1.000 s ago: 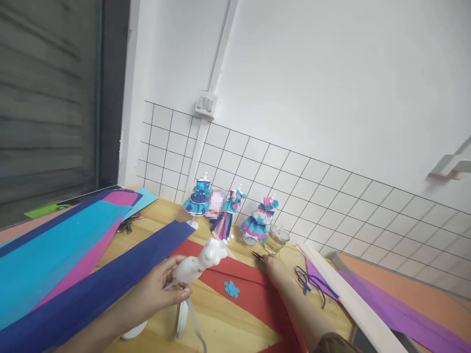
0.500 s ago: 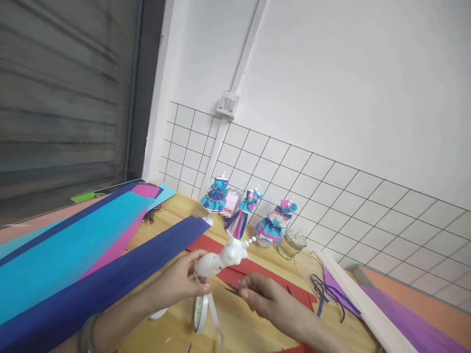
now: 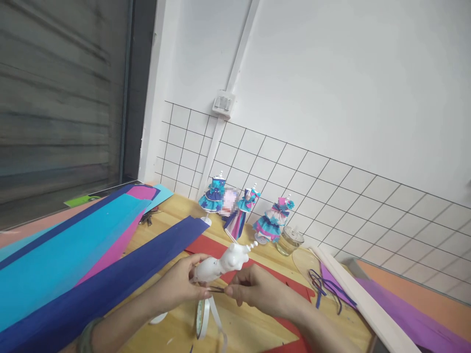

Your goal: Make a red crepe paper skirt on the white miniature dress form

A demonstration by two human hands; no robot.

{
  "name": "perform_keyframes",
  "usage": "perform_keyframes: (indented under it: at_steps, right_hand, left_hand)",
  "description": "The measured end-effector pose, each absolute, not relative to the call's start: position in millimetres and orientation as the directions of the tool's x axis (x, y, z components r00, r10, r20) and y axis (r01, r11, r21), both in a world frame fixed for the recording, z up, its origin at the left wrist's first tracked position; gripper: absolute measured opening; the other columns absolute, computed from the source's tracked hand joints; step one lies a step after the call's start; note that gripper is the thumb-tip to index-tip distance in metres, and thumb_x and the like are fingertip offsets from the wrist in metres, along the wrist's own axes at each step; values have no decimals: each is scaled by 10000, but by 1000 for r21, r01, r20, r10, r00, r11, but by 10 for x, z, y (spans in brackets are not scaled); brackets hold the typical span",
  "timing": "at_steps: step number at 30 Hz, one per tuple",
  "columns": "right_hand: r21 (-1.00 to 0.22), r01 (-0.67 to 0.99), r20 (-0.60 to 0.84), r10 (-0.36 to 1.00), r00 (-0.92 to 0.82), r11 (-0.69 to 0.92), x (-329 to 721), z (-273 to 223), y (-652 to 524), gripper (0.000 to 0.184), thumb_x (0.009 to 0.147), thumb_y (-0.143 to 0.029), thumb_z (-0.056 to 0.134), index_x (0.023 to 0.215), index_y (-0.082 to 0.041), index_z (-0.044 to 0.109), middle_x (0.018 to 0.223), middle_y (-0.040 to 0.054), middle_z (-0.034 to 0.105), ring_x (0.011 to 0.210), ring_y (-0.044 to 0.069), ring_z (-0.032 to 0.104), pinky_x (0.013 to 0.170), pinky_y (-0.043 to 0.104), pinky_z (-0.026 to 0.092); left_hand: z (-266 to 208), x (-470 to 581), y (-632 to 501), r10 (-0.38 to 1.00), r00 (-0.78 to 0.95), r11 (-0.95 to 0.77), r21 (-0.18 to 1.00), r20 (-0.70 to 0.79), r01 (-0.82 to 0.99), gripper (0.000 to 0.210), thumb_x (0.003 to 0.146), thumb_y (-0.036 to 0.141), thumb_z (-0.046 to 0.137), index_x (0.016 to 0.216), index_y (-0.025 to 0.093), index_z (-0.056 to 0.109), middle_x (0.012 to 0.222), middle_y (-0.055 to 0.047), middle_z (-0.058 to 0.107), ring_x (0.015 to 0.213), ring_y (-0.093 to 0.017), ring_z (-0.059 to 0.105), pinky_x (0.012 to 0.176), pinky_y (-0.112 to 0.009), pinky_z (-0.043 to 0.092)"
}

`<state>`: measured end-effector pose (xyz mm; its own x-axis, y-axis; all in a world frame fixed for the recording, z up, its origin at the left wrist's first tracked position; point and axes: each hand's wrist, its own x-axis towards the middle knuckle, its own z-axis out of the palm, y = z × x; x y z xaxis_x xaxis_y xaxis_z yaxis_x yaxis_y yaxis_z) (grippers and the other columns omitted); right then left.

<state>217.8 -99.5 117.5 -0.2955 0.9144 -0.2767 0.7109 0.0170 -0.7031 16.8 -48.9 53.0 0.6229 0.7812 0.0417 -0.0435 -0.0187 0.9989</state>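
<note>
My left hand [image 3: 187, 279] is closed around the lower end of a small white mannequin torso [image 3: 224, 262], which tilts with its neck knob up to the right. My right hand [image 3: 253, 289] is just below and right of the torso, its fingers pinched on a thin dark piece [image 3: 217, 290]. That piece reaches toward my left fingertips; whether it is a tool or a strip, I cannot make out. Below my hands a roll of white tape [image 3: 200, 318] stands on edge, its loose end trailing right.
Long sheets of blue paper [image 3: 73, 230] and a dark blue roll [image 3: 147, 264] lie left. Red paper [image 3: 290, 282] lies beneath my right hand. Behind stand dressed mini mannequins [image 3: 270, 223] and a glass [image 3: 289, 241]. Dark blue strips [image 3: 318, 289] and a pale roll [image 3: 353, 294] lie right.
My right hand has moved left with the thin dark piece, up close to my left fingers. My left hand still holds the mannequin torso, now shifted slightly right.
</note>
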Motion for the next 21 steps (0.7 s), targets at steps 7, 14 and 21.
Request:
perform_keyframes:
  at_steps: [7, 14, 21]
  right_hand:
    - [-775, 631, -228, 922, -314, 24, 2128, 1137, -945, 359, 773, -443, 577, 551, -164, 527, 492, -59, 394, 461, 68, 324, 455, 220, 238]
    - [-834, 550, -177, 923, -341, 43, 2068, 1084, -938, 187, 777, -345, 582, 792, -160, 600, 560, -54, 459, 484, 70, 367, 444, 200, 264]
    - [-864, 497, -119, 928, -354, 79, 2070, 1029, -919, 173, 755, -336, 593, 797, -170, 571, 609, -45, 481, 532, 81, 430, 498, 195, 348]
  left_hand:
    - [498, 175, -459, 774, 632, -26, 999, 41, -33, 580, 593, 143, 705, 1134, 170, 497, 1065, -61, 618, 964, -229, 568, 789, -302, 449]
    - [524, 193, -485, 756, 654, -5, 998, 41, -56, 543, 600, 115, 681, 1111, 172, 507, 1066, -62, 640, 1013, -242, 569, 822, -306, 449]
    - [553, 204, -510, 767, 641, -4, 999, 28, -38, 551, 587, 112, 666, 1118, 174, 529, 1083, -54, 645, 981, -230, 581, 808, -293, 449]
